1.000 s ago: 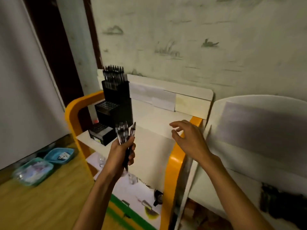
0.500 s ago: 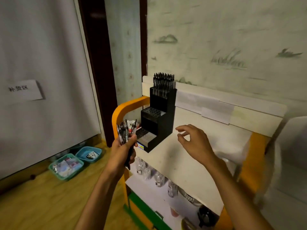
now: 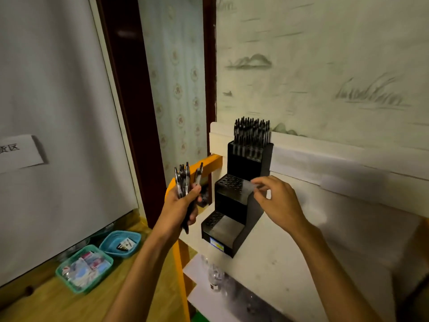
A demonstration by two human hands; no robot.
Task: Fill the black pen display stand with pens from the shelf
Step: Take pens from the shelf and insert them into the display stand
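Observation:
The black three-tier pen display stand (image 3: 232, 202) sits at the left end of the white shelf top (image 3: 290, 263). Its top tier is packed with several black pens (image 3: 251, 133); the holes of the middle and bottom tiers show empty. My left hand (image 3: 178, 210) grips a bundle of pens (image 3: 183, 180) upright, just left of the stand. My right hand (image 3: 276, 201) hovers at the right edge of the middle tier, fingers loosely curled, thumb near forefinger, nothing visibly held.
The shelf has an orange frame (image 3: 181, 263) and a lower level with small clear bottles (image 3: 216, 275). Two teal baskets (image 3: 120, 242) of small packets sit on the wooden floor at the left. A white board with a paper label stands left; a papered wall is behind.
The view has swung left and closer, bringing the stand to centre. My right hand has moved up to the stand's middle tier. My left hand still holds the pen bundle.

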